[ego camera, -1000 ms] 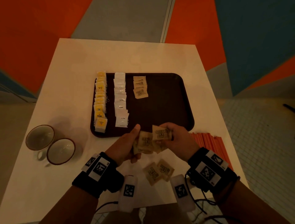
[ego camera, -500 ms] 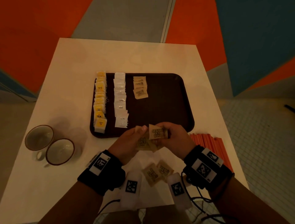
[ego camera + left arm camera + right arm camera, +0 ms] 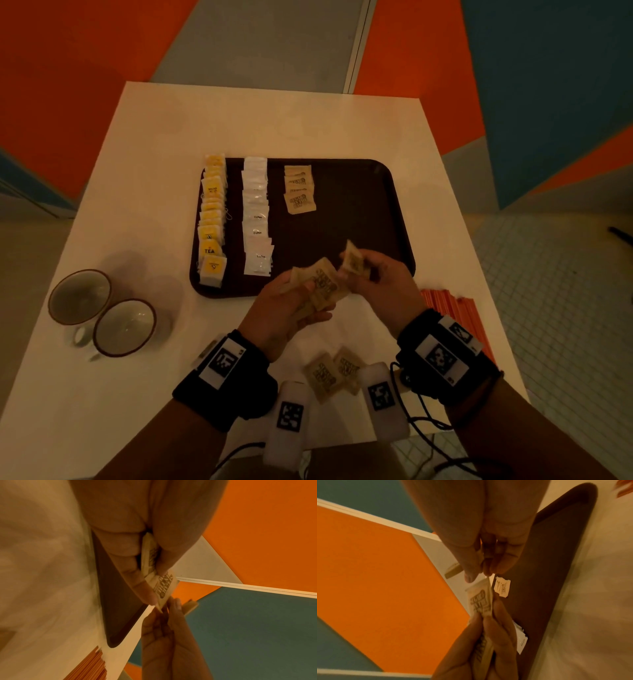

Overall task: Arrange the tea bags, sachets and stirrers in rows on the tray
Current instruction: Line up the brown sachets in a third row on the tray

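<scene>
A dark brown tray [image 3: 359,205] holds a row of yellow tea bags [image 3: 212,219], a row of white sachets [image 3: 257,219] and a short row of brown sachets [image 3: 298,192]. Over the tray's near edge, my left hand [image 3: 308,291] grips a small stack of brown sachets [image 3: 323,284], also seen fanned between its fingers [image 3: 159,586]. My right hand [image 3: 352,274] pinches a single brown sachet [image 3: 354,260] just right of the stack. Two loose brown sachets [image 3: 332,371] lie on the white table near me. Orange stirrers [image 3: 452,308] lie in a pile right of the tray.
Two empty cups [image 3: 78,296] [image 3: 125,327] stand on the table [image 3: 137,171] to the left of the tray. The tray's right half is bare. The table's right edge runs close behind the stirrers [image 3: 89,666], with tiled floor beyond.
My right hand has drawn one brown sachet off the stack and carried it slightly right and forward over the tray. The left hand keeps hold of the stack.
</scene>
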`<action>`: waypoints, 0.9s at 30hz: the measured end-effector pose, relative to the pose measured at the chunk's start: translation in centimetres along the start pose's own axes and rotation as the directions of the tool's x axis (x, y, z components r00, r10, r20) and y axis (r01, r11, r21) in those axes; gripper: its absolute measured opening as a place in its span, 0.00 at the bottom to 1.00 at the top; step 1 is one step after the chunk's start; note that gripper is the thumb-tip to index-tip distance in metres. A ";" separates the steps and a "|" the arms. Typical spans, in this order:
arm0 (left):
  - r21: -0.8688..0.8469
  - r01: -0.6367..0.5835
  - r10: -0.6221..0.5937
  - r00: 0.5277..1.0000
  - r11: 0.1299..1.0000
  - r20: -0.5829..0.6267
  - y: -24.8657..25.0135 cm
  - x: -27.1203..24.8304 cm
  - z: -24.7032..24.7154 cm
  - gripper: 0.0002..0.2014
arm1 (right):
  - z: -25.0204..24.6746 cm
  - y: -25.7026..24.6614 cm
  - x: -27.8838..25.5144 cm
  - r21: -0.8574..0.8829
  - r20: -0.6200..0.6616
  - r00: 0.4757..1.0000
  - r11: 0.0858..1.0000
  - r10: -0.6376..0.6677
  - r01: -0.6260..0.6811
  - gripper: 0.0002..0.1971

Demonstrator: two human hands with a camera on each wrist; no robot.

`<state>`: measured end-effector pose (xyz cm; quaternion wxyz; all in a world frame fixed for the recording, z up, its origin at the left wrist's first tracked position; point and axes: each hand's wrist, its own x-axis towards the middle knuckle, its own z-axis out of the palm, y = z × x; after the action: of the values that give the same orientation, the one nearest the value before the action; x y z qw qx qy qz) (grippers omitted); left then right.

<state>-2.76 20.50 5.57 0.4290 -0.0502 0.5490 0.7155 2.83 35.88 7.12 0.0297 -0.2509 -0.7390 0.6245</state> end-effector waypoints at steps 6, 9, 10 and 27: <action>-0.078 -0.034 0.032 0.999 0.996 -0.035 0.2 0.2 0.1 0.07 | 0.5 0.3 -1.3 0.185 0.056 0.990 0.973 0.126 -0.135 0.12; -0.043 -0.009 0.009 1.000 0.999 -0.009 -0.1 0.2 0.5 0.10 | 1.5 1.0 -1.3 0.058 -0.014 0.999 0.998 0.030 -0.029 0.14; -0.037 0.008 -0.008 1.000 0.999 0.001 -0.2 0.2 0.5 0.12 | 1.4 1.0 -1.1 0.015 -0.031 1.000 1.000 0.001 0.000 0.15; -0.207 0.204 -0.170 0.971 0.957 0.170 -0.1 0.0 -0.6 0.35 | 1.3 -1.7 0.2 -0.602 0.410 0.904 0.709 -0.118 0.366 0.23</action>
<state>-2.93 20.02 5.21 0.5265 -0.0958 0.4242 0.7305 1.67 34.65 8.37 -0.1075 -0.0316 -0.9327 0.3427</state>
